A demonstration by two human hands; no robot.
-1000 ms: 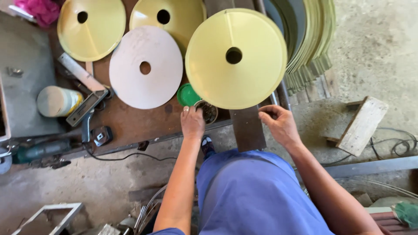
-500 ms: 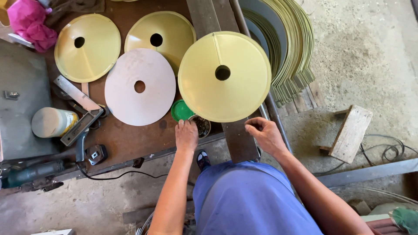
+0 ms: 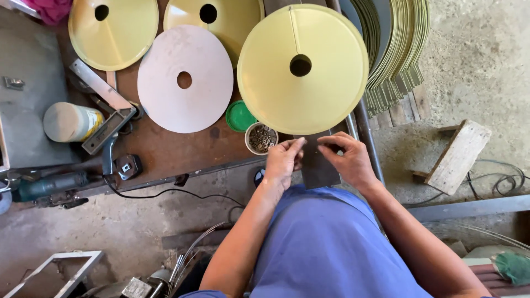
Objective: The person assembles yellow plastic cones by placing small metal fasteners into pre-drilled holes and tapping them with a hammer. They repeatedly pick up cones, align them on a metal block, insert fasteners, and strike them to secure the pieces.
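Observation:
A large yellow metal cone (image 3: 302,72) with a centre hole stands on the brown workbench (image 3: 182,149), right in front of me. My left hand (image 3: 282,161) and my right hand (image 3: 346,157) meet at its near rim, over a dark metal bar (image 3: 319,168). Both hands have their fingertips pinched together; whatever they hold is too small to make out. A small round tin of rivets (image 3: 261,138) sits just left of my left hand, beside a green lid (image 3: 239,116).
A pale flat disc (image 3: 185,78) and two more yellow cones (image 3: 113,30) lie on the bench. A stack of cones (image 3: 395,47) leans at the right. A can (image 3: 70,122), a power drill (image 3: 49,185) and a wooden block (image 3: 458,156) lie around.
Both hands have drawn together at the cone's near rim. The left hand moved right, away from the tin. The view has shifted closer.

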